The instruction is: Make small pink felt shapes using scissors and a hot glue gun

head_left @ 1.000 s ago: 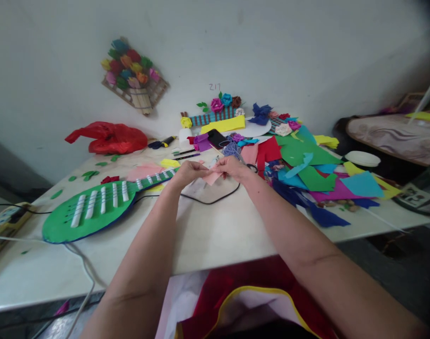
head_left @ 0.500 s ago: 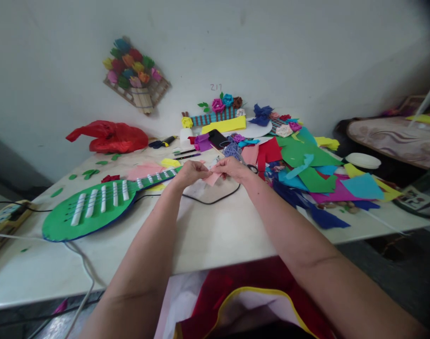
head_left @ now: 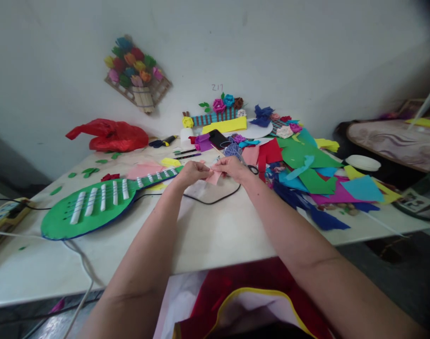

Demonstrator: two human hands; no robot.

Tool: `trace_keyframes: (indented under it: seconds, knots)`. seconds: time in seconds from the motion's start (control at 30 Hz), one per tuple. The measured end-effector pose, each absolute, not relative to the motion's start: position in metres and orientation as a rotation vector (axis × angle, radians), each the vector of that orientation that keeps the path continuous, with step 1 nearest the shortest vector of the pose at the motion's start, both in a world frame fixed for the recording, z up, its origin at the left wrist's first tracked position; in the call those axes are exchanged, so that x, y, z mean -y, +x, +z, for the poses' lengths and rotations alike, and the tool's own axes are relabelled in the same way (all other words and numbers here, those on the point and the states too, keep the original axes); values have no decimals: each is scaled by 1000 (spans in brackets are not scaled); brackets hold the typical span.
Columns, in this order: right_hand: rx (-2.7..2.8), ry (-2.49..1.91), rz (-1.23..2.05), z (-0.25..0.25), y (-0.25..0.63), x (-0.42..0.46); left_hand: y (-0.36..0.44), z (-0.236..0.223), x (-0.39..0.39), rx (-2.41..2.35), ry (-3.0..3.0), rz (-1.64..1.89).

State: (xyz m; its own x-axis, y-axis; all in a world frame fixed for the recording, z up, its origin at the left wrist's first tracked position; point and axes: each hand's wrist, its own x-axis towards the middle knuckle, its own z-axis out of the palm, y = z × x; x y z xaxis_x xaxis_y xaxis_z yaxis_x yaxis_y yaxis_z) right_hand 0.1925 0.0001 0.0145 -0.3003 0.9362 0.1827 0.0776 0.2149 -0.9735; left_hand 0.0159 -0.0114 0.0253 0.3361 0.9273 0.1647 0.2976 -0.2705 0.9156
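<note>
Left hand [head_left: 193, 173] and right hand [head_left: 231, 168] are meeting over the white table [head_left: 218, 230], both working with fingers drawn nearly closed, the tips pinching a small piece of pink paper [head_left: 213, 178] between them! That paper is sitting right at the centre of our clock, the left hand gripping it from nine, the right from three, its lower edge pointing towards six. Just below, also at six o'clock, a black cable [head_left: 211, 203] is curving round. Straight up at twelve, a dark phone [head_left: 219, 139] is lying flat, with a yellow paper strip [head_left: 224, 125] resting beyond it, while bluish yarn [head_left: 232, 149] is bunching at one o'clock, close to the right hand. Over at three, what a spread: coloured paper sheets [head_left: 303, 153] are overlapping in green, red, blue and magenta! Swinging round to nine, a green guitar-shaped cutout [head_left: 98, 219] is stretching its neck towards the left hand, white bars [head_left: 91, 202] crossing its body. And towards ten, two pens [head_left: 189, 156] are lying side by side, a red plastic bag [head_left: 116, 136] slumping farther out.
</note>
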Motion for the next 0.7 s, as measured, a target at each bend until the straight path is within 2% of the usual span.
trace_keyframes:
  seconds: [0.3, 0.7]
  knots:
    - [1275, -898, 1318, 18, 186, 0, 21, 24, 10, -963, 1330, 1236]
    - [1414, -992, 1323, 11, 168, 6, 32, 16, 3, -830, 1187, 1543]
